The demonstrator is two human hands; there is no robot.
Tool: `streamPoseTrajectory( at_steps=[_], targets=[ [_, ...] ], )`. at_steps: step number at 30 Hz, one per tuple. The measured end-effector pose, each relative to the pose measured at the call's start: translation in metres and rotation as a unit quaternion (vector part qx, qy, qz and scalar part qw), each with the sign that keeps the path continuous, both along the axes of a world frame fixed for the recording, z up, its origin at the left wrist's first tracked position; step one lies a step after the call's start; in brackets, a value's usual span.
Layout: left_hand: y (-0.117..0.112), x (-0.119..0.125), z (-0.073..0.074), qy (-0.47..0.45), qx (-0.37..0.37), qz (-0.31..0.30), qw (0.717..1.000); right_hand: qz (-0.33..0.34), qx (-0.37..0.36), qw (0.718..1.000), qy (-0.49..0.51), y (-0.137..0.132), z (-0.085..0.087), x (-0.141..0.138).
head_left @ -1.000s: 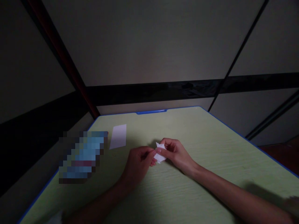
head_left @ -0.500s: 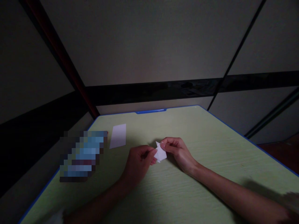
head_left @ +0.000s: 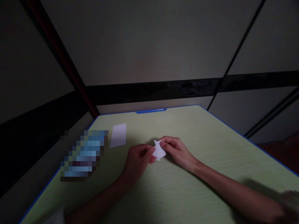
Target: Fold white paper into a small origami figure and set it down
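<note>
A small folded white paper piece (head_left: pixel 159 150) with pointed corners is held just above the pale green table (head_left: pixel 210 149). My left hand (head_left: pixel 138 160) pinches its left edge with curled fingers. My right hand (head_left: pixel 177 150) grips its right side, thumb and forefinger closed on the upper fold. Both forearms rest across the tabletop.
A flat white rectangular paper sheet (head_left: pixel 118 135) lies at the left rear of the table. Beside it sits a blurred blue object (head_left: pixel 81 155) near the left edge. The table has a blue rim (head_left: pixel 151 110); dark walls and beams stand behind it.
Both hands and the folded paper have shifted slightly left and away from me. The paper has turned a little between the fingers.
</note>
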State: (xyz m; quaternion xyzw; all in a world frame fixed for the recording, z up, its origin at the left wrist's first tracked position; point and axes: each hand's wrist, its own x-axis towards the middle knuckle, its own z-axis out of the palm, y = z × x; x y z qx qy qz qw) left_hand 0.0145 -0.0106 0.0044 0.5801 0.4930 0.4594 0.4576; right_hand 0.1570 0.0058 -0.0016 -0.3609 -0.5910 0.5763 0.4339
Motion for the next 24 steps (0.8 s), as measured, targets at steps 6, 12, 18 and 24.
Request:
streamPoseTrajectory(
  at_steps=[6, 12, 18, 24],
  targets=[
    [-0.0013, 0.0005, -0.0009, 0.005, 0.000, -0.013, 1.000, -0.030, 0.037, 0.998, -0.029, 0.0002, -0.0011, -0.0001],
    [-0.0040, 0.0010, 0.0001, 0.018, -0.007, 0.001, 1.000, -0.049, -0.004, 0.998, 0.027, 0.0015, -0.0033, -0.0041],
    [-0.0030, 0.0008, -0.0021, 0.059, 0.021, -0.021, 0.998, -0.033, 0.009, 0.999, -0.002, -0.0012, -0.0043, -0.0064],
    [-0.0025, 0.0012, -0.0031, 0.067, 0.025, -0.040, 0.997, -0.038, -0.010, 0.999, 0.025, -0.0017, -0.0087, -0.0066]
  ],
)
